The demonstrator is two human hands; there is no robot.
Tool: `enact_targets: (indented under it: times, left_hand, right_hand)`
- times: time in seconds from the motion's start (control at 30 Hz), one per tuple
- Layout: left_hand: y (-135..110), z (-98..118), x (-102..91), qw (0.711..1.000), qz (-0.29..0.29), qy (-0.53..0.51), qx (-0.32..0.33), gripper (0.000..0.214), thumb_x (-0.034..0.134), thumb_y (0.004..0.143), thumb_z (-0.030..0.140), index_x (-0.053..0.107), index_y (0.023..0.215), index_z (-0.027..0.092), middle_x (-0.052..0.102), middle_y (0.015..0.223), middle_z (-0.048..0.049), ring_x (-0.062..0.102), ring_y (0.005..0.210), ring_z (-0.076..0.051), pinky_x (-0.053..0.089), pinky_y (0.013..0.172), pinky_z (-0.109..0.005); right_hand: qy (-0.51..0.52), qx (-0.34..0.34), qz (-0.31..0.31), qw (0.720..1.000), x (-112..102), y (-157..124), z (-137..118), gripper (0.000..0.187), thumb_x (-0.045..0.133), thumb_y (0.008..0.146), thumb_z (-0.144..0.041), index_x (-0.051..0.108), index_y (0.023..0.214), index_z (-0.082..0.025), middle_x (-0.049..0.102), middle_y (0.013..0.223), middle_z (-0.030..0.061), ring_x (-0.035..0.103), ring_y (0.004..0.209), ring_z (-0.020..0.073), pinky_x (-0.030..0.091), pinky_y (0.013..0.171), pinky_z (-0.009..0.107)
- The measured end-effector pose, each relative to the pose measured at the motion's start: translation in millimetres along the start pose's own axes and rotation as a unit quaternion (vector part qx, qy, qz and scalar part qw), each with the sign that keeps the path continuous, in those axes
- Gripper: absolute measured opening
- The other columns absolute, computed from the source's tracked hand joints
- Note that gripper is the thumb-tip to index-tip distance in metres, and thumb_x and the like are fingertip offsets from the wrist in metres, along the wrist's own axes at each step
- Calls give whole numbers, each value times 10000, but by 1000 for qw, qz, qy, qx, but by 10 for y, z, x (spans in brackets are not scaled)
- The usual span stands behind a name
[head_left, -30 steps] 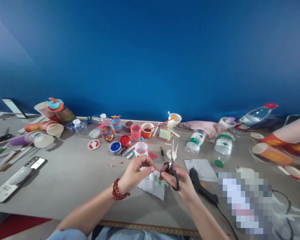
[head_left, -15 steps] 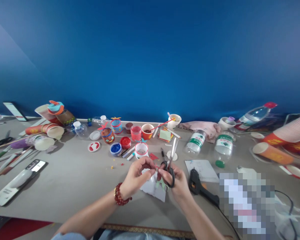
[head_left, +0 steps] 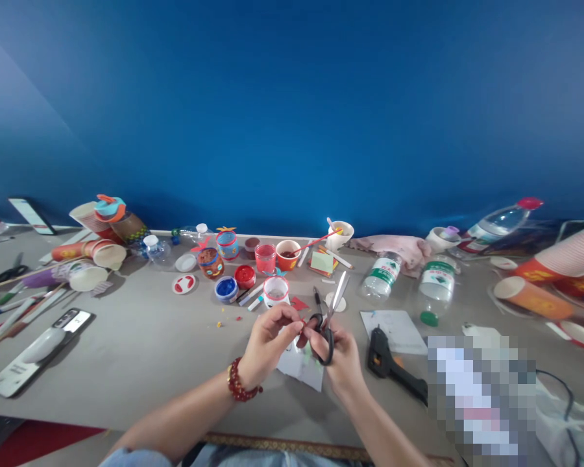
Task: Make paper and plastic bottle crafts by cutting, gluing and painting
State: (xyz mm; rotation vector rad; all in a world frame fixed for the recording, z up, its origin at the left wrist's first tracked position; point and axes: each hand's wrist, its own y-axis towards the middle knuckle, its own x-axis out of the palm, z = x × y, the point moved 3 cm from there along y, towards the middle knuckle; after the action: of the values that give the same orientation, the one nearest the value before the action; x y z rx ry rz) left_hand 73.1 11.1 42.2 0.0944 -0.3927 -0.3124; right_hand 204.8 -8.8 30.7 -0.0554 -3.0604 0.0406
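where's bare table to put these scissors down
Widest bare grey table lies between the left hand and the white packaged device, this side of the round paint pots. Crowded: beyond the black-handled scissors and around the black glue gun at right.

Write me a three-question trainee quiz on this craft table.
1. True or false: the scissors are held in the right hand.
2. Multiple choice: which wrist carries the red bead bracelet? A) left B) right C) neither
3. Fill in: the black glue gun lies on the table to the ____ of the right hand.
Key: 1 true; 2 A; 3 right.
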Motion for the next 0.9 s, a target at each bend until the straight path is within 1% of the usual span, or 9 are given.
enact_targets:
  times: [0.1, 0.17, 0.23, 0.3, 0.37, 0.43, 0.5, 0.63, 0.9]
  left_hand:
    - [2, 4, 3, 1000, -2, -27, -14, 222, 685, 841, 338, 574, 784, 155, 557, 696, 16, 542, 552, -97, 435, 542, -235]
    - [3, 25, -9, 999, -3, -30, -24, 221, 691, 832, 339, 580, 781, 155, 552, 705, 15, 532, 544, -96, 431, 532, -238]
    - [8, 65, -38, 1000, 2, -12, -27, 202, 691, 831, 323, 595, 782, 153, 561, 727, 6, 529, 575, -99, 429, 552, -235]
    - [20, 119, -76, 1000, 5, 23, -18, 183, 690, 833, 303, 612, 780, 146, 580, 760, -10, 529, 638, -104, 423, 595, -228]
    - [36, 170, -106, 999, -2, 52, -3, 173, 685, 838, 293, 627, 784, 139, 596, 788, -23, 529, 694, -112, 417, 635, -224]
    - [51, 203, -123, 998, -16, 63, 10, 165, 672, 847, 293, 635, 802, 138, 605, 811, -32, 533, 721, -121, 420, 659, -231]
    - [62, 217, -129, 997, -28, 66, 20, 156, 665, 852, 287, 633, 806, 141, 601, 805, -32, 535, 734, -128, 424, 674, -238]
    - [68, 218, -127, 995, -46, 80, 24, 156, 658, 856, 275, 627, 786, 139, 587, 788, -29, 531, 745, -134, 425, 689, -243]
    - [66, 220, -142, 994, -50, 91, 11, 176, 642, 870, 293, 624, 795, 136, 594, 778, -30, 522, 721, -127, 409, 675, -239]
  right_hand:
    - [8, -2, -11, 1000, 27, 1, -21, 312, 712, 772, -449, 618, 681, -166, 603, 559, -5, 445, 508, 107, 324, 496, 227]
    - [8, 4, -30, 1000, 21, -9, -26, 334, 721, 774, -469, 627, 687, -160, 594, 563, -7, 415, 493, 94, 300, 484, 224]
    - [7, 14, -71, 997, -6, -36, -20, 386, 700, 788, -518, 638, 691, -150, 582, 566, -6, 377, 470, 81, 273, 467, 226]
    - [10, 25, -122, 992, -54, -80, -2, 454, 665, 796, -584, 640, 698, -142, 576, 564, 0, 368, 460, 78, 258, 461, 229]
    - [10, 40, -170, 985, -106, -130, 29, 500, 658, 777, -633, 633, 699, -140, 593, 561, 14, 416, 477, 92, 272, 474, 231]
    - [5, 59, -213, 975, -143, -173, 69, 526, 679, 741, -660, 626, 697, -139, 618, 559, 32, 480, 500, 113, 297, 493, 233]
    - [-1, 78, -247, 966, -157, -200, 108, 550, 696, 708, -679, 626, 699, -133, 635, 555, 47, 515, 499, 123, 308, 500, 232]
    - [-6, 100, -261, 960, -152, -194, 159, 579, 704, 681, -700, 619, 697, -127, 632, 530, 46, 539, 463, 124, 315, 486, 220]
    - [2, 135, -240, 961, -127, -169, 201, 574, 747, 616, -696, 569, 626, -151, 588, 484, 10, 553, 410, 126, 316, 424, 204]
